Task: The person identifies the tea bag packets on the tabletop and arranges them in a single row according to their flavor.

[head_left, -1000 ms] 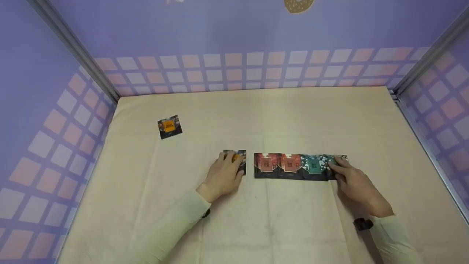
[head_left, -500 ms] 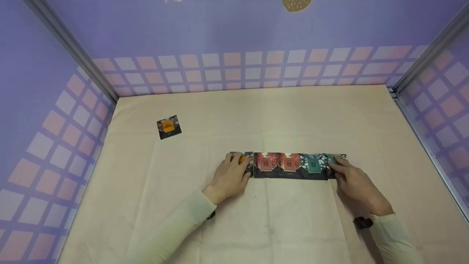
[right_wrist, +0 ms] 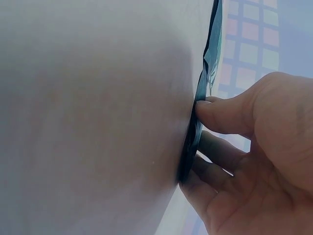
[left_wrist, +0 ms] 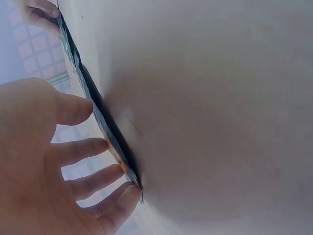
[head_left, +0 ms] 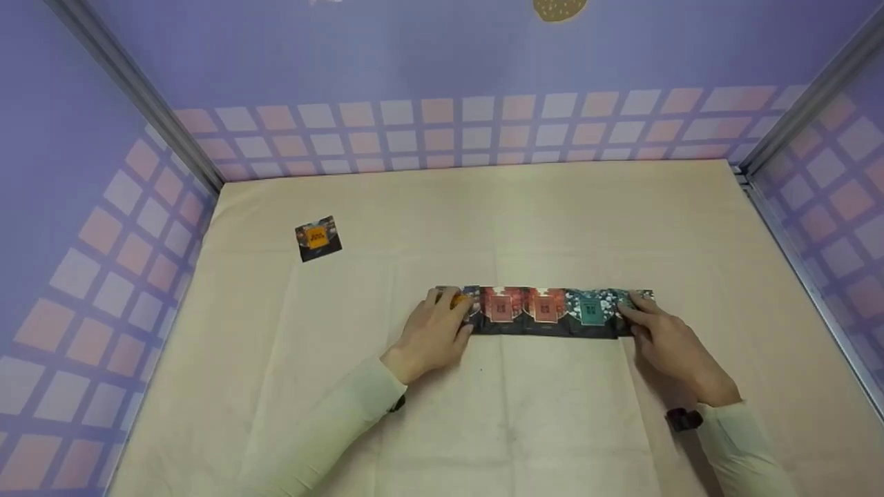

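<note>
In the head view, a row of flat square sachets lies across the cloth. My left hand (head_left: 429, 337) rests its fingertips on an orange-labelled sachet (head_left: 474, 293) at the left end, covering most of it. Beside that come a red sachet (head_left: 502, 310), a second red sachet (head_left: 545, 310) and a teal sachet (head_left: 591, 312). At the right end, the fingers and thumb of my right hand (head_left: 675, 351) press on another teal sachet (head_left: 621, 299), partly hidden. The left wrist view has spread fingers touching the sachet row (left_wrist: 103, 121); the right wrist view has the thumb on a dark sachet edge (right_wrist: 188, 147).
A separate orange-labelled sachet (head_left: 318, 239) lies slightly turned at the back left. The cream cloth (head_left: 552, 428) covers the table, with purple checked walls (head_left: 442, 62) behind it and on both sides.
My left hand has slid its orange sachet to the right, closing the gap to the first red sachet. The right hand has stayed on the end teal sachet.
</note>
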`<action>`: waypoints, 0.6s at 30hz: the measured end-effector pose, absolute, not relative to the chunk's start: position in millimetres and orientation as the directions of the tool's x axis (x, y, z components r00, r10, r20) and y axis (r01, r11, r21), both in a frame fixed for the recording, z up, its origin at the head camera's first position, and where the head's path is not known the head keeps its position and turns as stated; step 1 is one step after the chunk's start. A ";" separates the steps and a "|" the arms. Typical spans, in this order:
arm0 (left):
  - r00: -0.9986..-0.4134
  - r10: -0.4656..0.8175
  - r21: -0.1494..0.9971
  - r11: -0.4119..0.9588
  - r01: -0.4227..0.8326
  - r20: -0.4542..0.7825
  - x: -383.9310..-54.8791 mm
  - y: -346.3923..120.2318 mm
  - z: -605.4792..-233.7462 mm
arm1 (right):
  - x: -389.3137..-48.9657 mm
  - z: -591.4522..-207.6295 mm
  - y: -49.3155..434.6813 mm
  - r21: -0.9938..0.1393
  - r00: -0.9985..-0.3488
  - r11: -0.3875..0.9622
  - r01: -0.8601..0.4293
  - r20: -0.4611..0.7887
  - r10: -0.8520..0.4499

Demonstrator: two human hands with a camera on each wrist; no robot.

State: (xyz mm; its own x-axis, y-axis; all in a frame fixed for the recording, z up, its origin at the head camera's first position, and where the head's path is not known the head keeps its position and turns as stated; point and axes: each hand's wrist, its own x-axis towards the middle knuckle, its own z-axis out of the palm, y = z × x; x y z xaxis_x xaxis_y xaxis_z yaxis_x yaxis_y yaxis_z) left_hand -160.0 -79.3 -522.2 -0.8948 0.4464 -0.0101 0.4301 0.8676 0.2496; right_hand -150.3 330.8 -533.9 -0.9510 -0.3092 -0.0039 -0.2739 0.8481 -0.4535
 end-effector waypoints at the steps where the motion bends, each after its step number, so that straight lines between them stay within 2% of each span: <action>1: -0.896 0.445 0.250 0.868 0.428 -0.010 -160.3 -80.1 -521.9 | -150.5 -533.8 330.4 -0.453 -0.950 0.848 -0.276 -0.003 -0.311; 18: -0.920 0.388 0.257 0.885 0.389 0.056 -176.2 -112.4 -508.8 | -149.8 -533.3 331.1 -0.454 -0.952 0.851 -0.266 -0.015 -0.305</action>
